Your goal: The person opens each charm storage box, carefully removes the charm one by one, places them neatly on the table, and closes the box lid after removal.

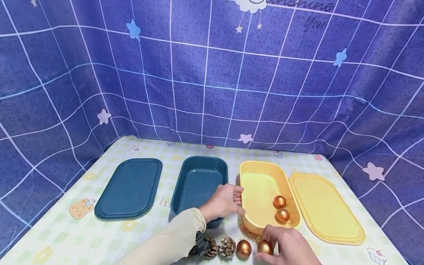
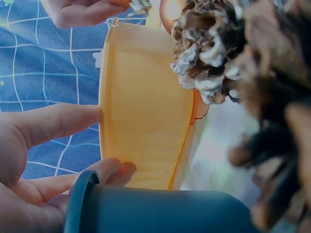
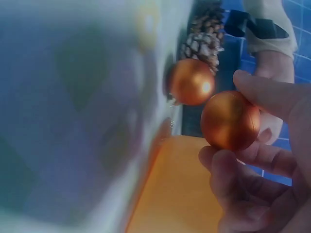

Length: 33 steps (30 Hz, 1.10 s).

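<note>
My right hand pinches a shiny copper-coloured Christmas ball between thumb and fingers, just in front of the yellow box's near end. In the right wrist view that ball appears close to a second copper ball. Two more copper balls lie inside the yellow box, toward its right wall. With extended fingertips my left hand touches the yellow box's left side, reaching over the dark blue box. The left wrist view shows those fingers against the yellow rim.
Several pine cones and a copper ball sit in a row along the front, partly behind my left forearm. A dark blue lid lies at the left and a yellow lid at the right, on a checked tablecloth.
</note>
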Tool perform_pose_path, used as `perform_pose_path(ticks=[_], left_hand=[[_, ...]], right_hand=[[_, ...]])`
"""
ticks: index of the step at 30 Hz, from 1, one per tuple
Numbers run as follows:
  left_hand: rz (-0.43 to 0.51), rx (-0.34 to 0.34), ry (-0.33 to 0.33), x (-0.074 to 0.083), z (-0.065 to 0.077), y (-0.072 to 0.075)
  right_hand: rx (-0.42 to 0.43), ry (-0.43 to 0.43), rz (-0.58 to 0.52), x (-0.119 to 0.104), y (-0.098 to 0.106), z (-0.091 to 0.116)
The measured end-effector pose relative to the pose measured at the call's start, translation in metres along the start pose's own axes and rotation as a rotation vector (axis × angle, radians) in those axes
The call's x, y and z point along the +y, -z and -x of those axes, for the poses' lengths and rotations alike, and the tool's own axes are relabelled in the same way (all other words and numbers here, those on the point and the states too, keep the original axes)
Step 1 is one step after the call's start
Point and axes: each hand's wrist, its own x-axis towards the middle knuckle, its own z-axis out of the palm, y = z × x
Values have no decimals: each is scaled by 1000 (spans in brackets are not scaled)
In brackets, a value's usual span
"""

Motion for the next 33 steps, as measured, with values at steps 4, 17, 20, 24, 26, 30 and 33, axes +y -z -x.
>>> perform_pose_path(ticks=[4,17,20,24,26,30,33], left_hand=[[-11,-6,0,0,0,0],[-31,-6,-11,0,3,0],[-34,-4,-13,1,3,0],[-27,-4,-12,1,3,0],[-25,-4,-14,1,3,0],[-23,-5,-21,1,3,0],[-17,-7,-22,1,3,0]], right_hand=[[-37,-62,53,-1,-5,1],[9,-81,207,3,-22,4],[39,-50,246,3,-24,3],[62,-31,263,3,-26,1],[63,-29,270,3,-25,1],[25,-49,262,3,-24,1],[-17,-70,259,3,-22,1]])
